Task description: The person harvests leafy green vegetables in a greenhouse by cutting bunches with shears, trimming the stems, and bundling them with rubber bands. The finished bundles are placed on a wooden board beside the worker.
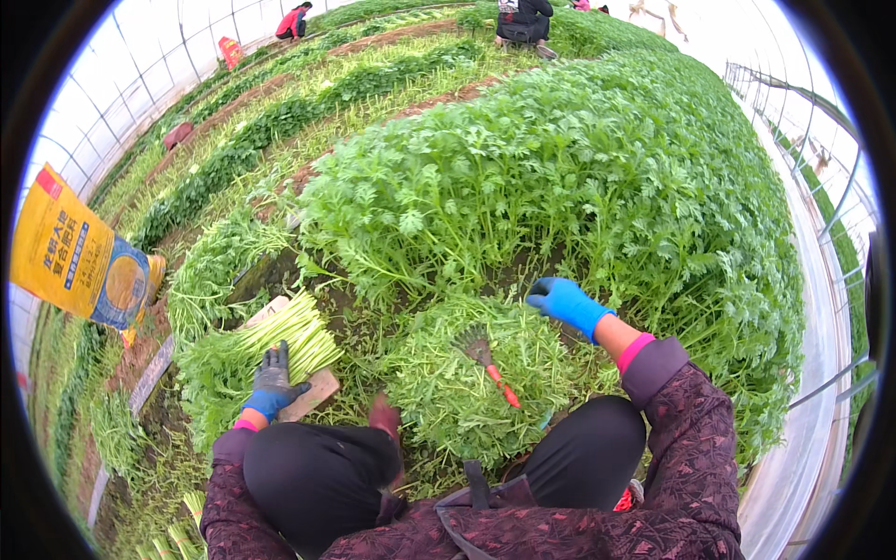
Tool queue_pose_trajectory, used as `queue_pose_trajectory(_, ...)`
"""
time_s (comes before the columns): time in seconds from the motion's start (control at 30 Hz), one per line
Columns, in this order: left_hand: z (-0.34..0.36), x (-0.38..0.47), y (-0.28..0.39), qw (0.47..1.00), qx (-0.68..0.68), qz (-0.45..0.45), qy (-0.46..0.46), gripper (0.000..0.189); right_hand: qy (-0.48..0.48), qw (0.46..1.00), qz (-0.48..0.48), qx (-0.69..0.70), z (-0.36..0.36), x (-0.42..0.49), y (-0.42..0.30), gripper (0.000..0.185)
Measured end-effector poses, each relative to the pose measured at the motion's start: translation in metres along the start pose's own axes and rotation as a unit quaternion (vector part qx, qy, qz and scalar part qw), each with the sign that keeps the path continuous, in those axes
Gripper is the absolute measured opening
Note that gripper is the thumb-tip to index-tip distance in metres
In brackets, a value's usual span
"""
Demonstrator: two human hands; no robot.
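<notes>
My left hand (275,383), in a blue glove with a dark palm coating, lies flat over a pile of cut leafy greens (297,332). Their pale stems point right and rest on a wooden board (315,395). On the other side, my right hand (568,305), gloved in blue, hovers by the front of the standing crop (560,175). Its fingers are curled, and whether they pinch anything is hidden. Between my knees is a heap of loose leaves (434,378). A small hand rake with a red handle (499,378) lies on top of it.
A yellow fertilizer bag (84,255) stands at left. Tied bundles of stems (183,542) lie at lower left. Clear plastic sheeting (805,434) borders the bed at right. One person (523,21) crouches at the top, another person in red (292,22) farther left.
</notes>
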State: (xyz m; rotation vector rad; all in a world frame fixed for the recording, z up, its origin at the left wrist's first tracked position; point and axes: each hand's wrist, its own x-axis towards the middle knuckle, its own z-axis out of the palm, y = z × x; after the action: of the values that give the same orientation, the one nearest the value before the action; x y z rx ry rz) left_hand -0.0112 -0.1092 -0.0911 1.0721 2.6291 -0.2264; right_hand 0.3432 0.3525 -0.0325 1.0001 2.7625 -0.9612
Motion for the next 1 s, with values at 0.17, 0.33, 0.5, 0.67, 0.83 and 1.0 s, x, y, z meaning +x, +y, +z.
queue_pose_trajectory(0.17,-0.054,0.012,0.018,0.999,0.009,0.005,0.046,0.081,0.002,0.993,0.095,0.072,0.012,0.036,0.079,0.049)
queue_pose_trajectory(0.33,-0.096,0.066,0.098,0.916,-0.116,0.232,0.305,0.041,0.117,0.990,0.071,0.035,0.042,0.119,0.109,0.058)
queue_pose_trajectory(0.5,-0.098,0.107,0.180,0.871,-0.135,0.382,0.277,0.037,0.116,0.986,0.114,0.020,0.074,0.215,0.133,0.085)
queue_pose_trajectory(0.67,-0.087,0.115,0.198,0.876,-0.187,0.420,0.149,0.032,0.093,0.980,0.158,0.075,0.111,0.302,0.171,0.081)
queue_pose_trajectory(0.83,-0.081,0.129,0.199,0.878,-0.262,0.389,0.096,0.028,0.061,0.977,0.171,0.113,0.126,0.345,0.187,0.052)
queue_pose_trajectory(1.0,-0.080,0.136,0.207,0.884,-0.294,0.356,0.067,0.024,0.227,0.973,0.030,0.023,0.123,0.343,0.181,0.039)
